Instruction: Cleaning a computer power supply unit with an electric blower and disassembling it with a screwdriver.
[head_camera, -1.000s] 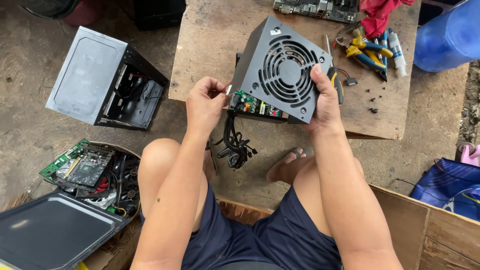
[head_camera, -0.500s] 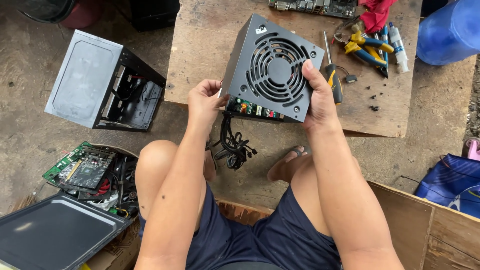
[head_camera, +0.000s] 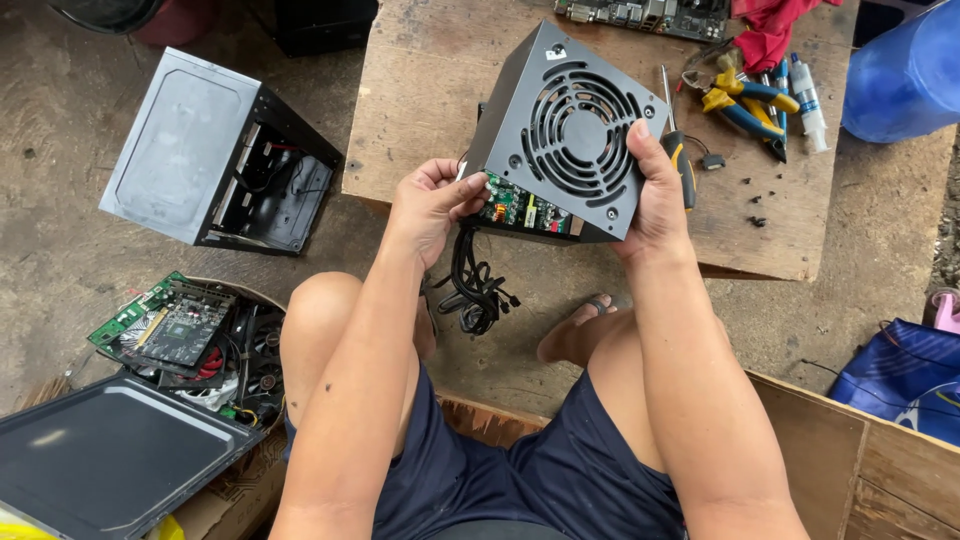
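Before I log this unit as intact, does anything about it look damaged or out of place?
Yes. The black power supply box, held in the left hand and right hand, has its lower side open, baring a green circuit board. Its cable bundle dangles loose below. Small dark bits, maybe screws, lie scattered on the wooden table.

Power supply: we have tipped its fan grille flatter toward us.
Left hand: our fingers have slid to the open edge by the green circuit board.
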